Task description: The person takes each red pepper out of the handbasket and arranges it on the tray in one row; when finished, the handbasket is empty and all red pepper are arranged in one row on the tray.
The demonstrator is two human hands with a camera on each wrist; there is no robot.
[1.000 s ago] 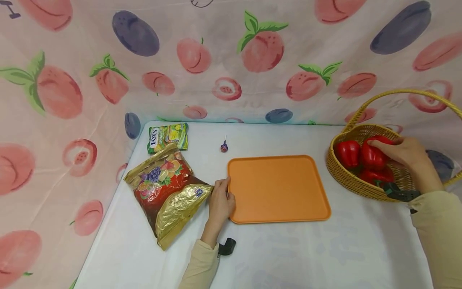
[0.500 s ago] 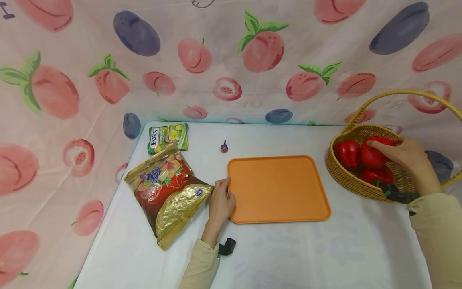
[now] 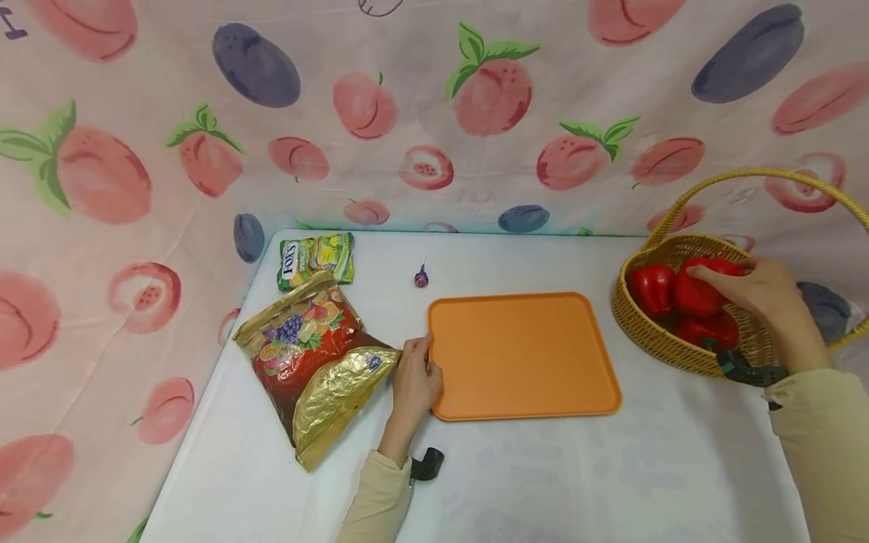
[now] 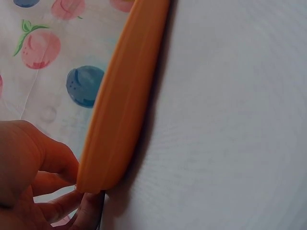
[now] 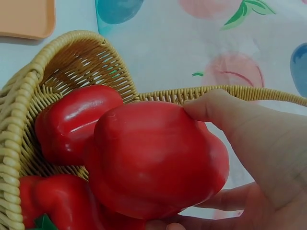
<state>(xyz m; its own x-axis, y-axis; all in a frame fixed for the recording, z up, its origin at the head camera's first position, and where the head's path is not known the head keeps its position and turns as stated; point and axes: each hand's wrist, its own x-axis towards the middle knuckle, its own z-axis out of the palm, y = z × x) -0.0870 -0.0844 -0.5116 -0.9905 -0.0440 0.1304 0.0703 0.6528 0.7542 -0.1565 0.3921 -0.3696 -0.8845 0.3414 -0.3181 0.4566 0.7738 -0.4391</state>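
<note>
My right hand (image 3: 763,290) grips a red bell pepper (image 5: 158,160) at the yellow wicker basket (image 3: 631,320), thumb on one side and fingers under the other. Two more red bell peppers lie in the basket: a glossy one on the left (image 3: 654,289) and one below with a green stem (image 3: 709,330). At the left edge of an orange tray (image 3: 523,354), my left hand (image 3: 416,377) pinches the rim; the left wrist view has the thumb and fingers at the tray's corner (image 4: 115,120). The tray lies flat on the table, with nothing on it.
Left of the tray lies a big red and gold candy bag (image 3: 315,362), its tip touching or very near my left hand. Behind it is a green Fox's candy bag (image 3: 315,260). A lollipop (image 3: 422,277) lies behind the tray. The basket's tall handle (image 3: 760,172) arches over the right side.
My right hand and the bell pepper it grips have shifted slightly left over the basket. My left hand and the tray stay where they were.
</note>
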